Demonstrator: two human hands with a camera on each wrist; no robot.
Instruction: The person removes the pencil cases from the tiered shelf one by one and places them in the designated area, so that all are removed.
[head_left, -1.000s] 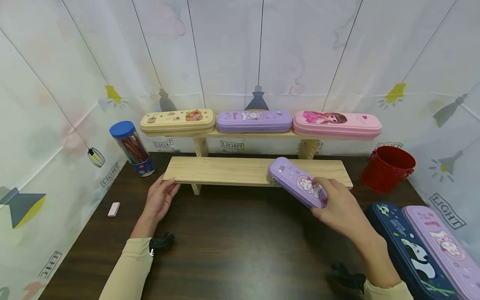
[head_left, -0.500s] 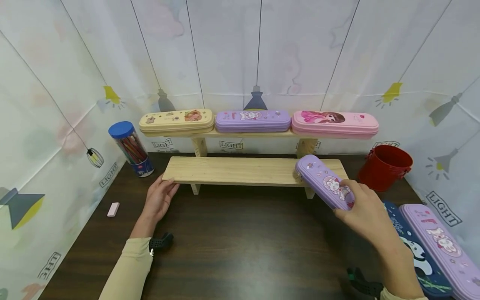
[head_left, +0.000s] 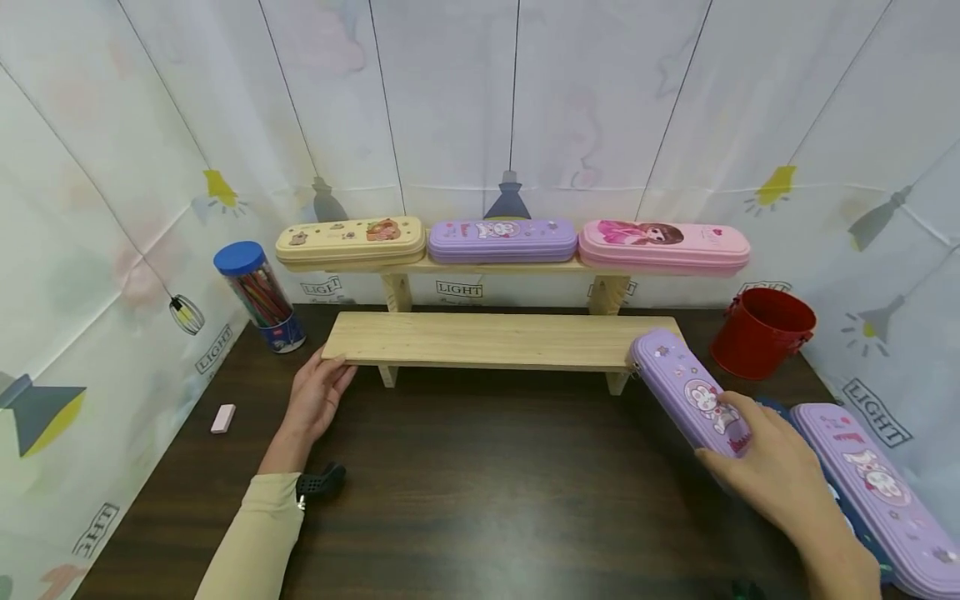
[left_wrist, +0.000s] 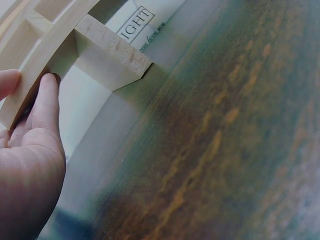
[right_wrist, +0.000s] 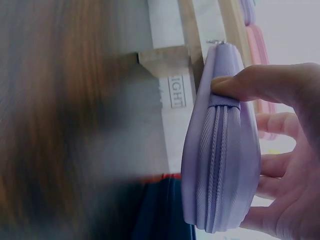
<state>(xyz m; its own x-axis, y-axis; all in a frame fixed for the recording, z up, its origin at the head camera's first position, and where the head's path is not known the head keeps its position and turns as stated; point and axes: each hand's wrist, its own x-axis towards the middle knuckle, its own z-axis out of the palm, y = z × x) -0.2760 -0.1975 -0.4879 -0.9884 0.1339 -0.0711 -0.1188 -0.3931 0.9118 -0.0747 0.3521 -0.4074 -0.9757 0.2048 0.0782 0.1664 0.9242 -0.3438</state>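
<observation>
My left hand (head_left: 318, 400) grips the left end of the lower wooden shelf board (head_left: 480, 340); in the left wrist view its fingers (left_wrist: 46, 102) lie under the board's edge. At the shelf's right end, my right hand (head_left: 787, 471) holds a purple pencil case (head_left: 686, 387) by its near end, tilted over the table. The right wrist view shows the zipped side of that purple case (right_wrist: 220, 165) between thumb and fingers. On the upper tier lie a yellow case (head_left: 351, 242), a purple one (head_left: 502, 241) and a pink one (head_left: 663, 245).
A red bucket (head_left: 761, 335) stands at the back right. Nearer are a dark blue case (head_left: 862, 533), partly hidden by my right hand, and another purple case (head_left: 877, 492). At left are a blue-lidded jar of pencils (head_left: 262, 297) and a small white block (head_left: 222, 418).
My right hand has carried the purple case rightward and nearer, from over the lower board to past its right end. My left hand keeps its hold on the board.
</observation>
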